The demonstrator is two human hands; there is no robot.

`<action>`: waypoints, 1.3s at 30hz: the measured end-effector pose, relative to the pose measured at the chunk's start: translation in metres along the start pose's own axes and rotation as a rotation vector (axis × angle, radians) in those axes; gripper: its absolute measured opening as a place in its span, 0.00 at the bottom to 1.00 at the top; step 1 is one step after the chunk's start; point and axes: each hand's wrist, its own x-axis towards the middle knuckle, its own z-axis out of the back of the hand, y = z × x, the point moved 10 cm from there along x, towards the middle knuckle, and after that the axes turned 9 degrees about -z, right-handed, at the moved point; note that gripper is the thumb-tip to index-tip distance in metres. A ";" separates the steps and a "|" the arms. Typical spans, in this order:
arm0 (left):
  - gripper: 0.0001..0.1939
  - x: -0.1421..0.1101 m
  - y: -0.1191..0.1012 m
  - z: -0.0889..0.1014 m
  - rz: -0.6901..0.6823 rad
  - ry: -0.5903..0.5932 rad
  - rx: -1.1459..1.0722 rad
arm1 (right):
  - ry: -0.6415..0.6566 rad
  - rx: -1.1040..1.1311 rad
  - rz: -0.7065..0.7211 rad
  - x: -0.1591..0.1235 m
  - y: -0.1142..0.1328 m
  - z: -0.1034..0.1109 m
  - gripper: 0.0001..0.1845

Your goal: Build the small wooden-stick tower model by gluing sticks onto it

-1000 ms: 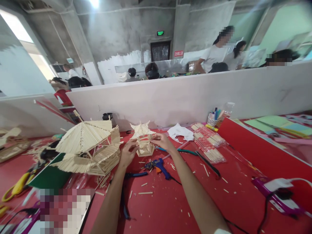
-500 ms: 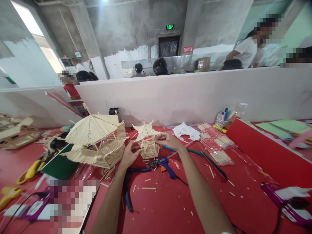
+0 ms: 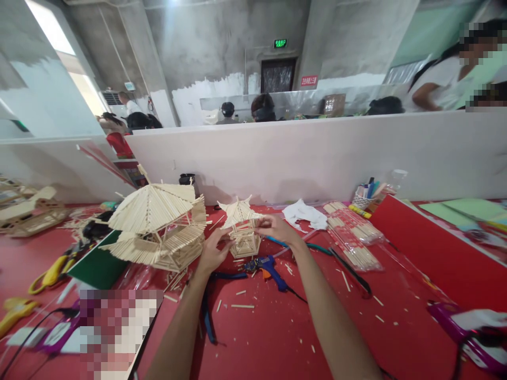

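Observation:
A small pavilion model [image 3: 244,246] built of thin wooden sticks stands upright on the red table, its pointed roof [image 3: 238,212] with upturned corners on top. On its left side my left hand [image 3: 216,250] is closed, thumb and fingers at the part just under the roof. My right hand [image 3: 273,228] pinches the right side at about the same height, with fingertips partly hidden. Just in front of the model lies a blue glue gun [image 3: 269,269]. A larger stick pavilion [image 3: 158,224] stands to the left of my left hand.
Blue-handled pliers [image 3: 207,311] lie near my left forearm. Packs of sticks [image 3: 354,240], a white cloth [image 3: 304,214] and a red board [image 3: 431,248] are to the right. Yellow-handled scissors [image 3: 51,274] lie left. A white partition [image 3: 277,158] closes the back; stick scraps litter the table.
Both hands stay at the small pavilion with hardly any movement. The view has shifted slightly. Beyond the partition, a person in white has moved to the right.

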 end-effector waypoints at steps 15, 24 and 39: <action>0.12 0.003 -0.003 0.012 -0.052 -0.026 0.061 | -0.015 0.019 0.032 0.000 0.015 -0.013 0.12; 0.12 0.006 -0.018 0.010 -0.147 0.015 0.172 | -0.006 0.011 0.035 -0.001 0.015 -0.012 0.13; 0.16 0.004 -0.017 0.000 -0.197 0.086 0.256 | 0.021 0.022 0.025 -0.002 0.005 0.004 0.12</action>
